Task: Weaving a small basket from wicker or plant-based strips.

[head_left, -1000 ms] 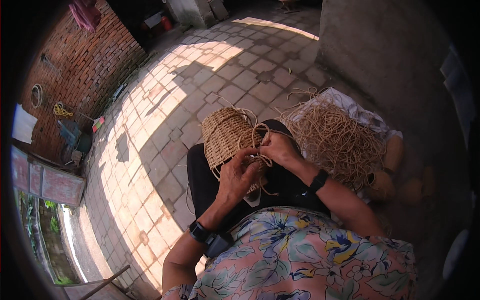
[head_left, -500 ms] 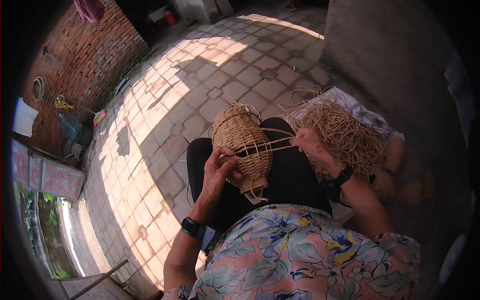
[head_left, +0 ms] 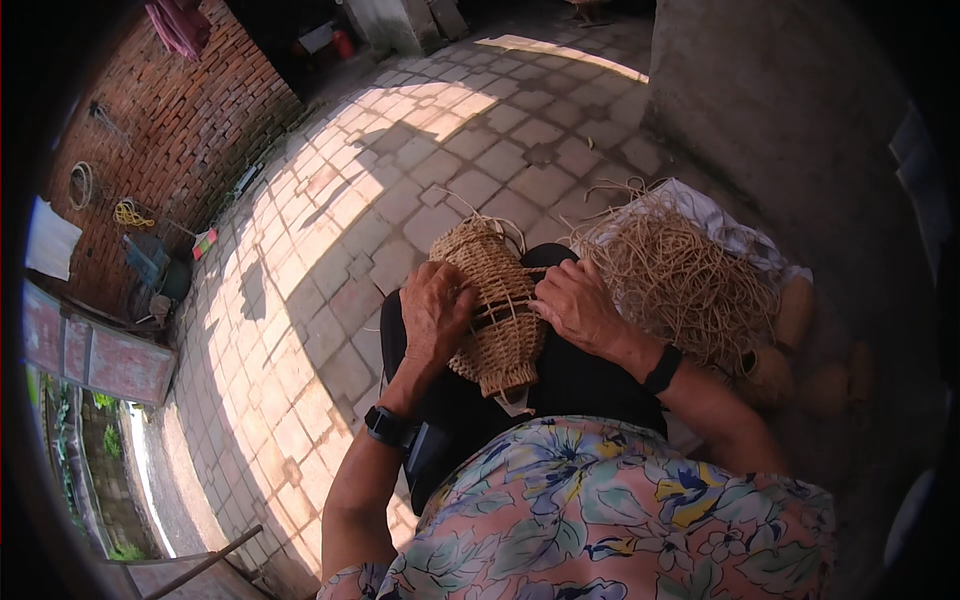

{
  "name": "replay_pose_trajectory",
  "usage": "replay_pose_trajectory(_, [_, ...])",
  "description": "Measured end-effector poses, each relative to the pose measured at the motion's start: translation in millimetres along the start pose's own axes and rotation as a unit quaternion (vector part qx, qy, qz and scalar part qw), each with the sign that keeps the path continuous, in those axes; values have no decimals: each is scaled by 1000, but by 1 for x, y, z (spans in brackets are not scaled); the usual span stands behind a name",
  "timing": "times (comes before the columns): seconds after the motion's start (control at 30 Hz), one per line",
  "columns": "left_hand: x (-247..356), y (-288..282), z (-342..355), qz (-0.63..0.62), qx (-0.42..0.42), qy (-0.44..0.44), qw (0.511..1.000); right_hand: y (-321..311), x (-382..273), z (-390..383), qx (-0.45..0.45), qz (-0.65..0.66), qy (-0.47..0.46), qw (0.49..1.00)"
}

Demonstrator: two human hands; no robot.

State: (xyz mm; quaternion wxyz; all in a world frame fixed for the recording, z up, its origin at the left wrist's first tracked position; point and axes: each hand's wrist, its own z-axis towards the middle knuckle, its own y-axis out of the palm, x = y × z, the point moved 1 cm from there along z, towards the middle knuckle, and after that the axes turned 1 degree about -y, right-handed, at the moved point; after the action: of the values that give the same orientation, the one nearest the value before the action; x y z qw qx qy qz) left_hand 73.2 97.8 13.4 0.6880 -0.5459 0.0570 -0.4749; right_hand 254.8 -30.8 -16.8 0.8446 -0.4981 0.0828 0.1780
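A woven straw-coloured basket (head_left: 505, 358) lies across my lap, its narrow rimmed end toward me. Round its middle runs a gap where bare upright strands show between the woven bands. My left hand (head_left: 437, 310) is closed on the basket's left side, fingers bent over the weave beside the gap. At the right edge of that gap, my right hand (head_left: 580, 308) is closed with its fingertips against the basket. A twisted cord (head_left: 537, 269) runs from the weave to this hand; the part inside the fingers is hidden.
To my right, a heap of loose cord (head_left: 690, 275) lies on a white sheet (head_left: 755, 243). Several rounded straw-coloured pieces (head_left: 767, 375) sit beside it, near a grey wall (head_left: 790, 130). Paving tiles (head_left: 330, 300) spread to the left, partly sunlit, toward a brick wall (head_left: 180, 110).
My right hand has come left from the stretched cords to the basket's edge. My left hand has shifted up along the basket's left side. The long cord loop no longer stretches out to the right.
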Motion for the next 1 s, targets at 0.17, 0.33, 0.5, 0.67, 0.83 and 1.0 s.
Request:
replay_pose_trajectory(0.17, [-62, -28, 4, -276, 176, -202, 923, -8, 27, -22, 4, -7, 49, 999])
replay_pose_trajectory(0.33, [-191, -109, -32, -310, 336, -391, 799, -11, 101, -61, -29, -110, 237, 965])
replay_pose_trajectory(0.5, [-169, -96, -48, -351, 282, -431, 782, -14, 36, -7, 74, 1, 47, 996])
replay_pose_trajectory(0.67, [-162, -81, -48, -412, 240, -415, 775, 1, 35, -13, -64, 108, 9, 992])
replay_pose_trajectory(0.83, [-178, -97, -61, -502, 257, -426, 707, -34, 158, -117, -69, -274, 217, 934])
replay_pose_trajectory(1.0, [-170, -78, -62, -532, 181, -428, 708, -29, 122, -58, -9, -102, 168, 980])
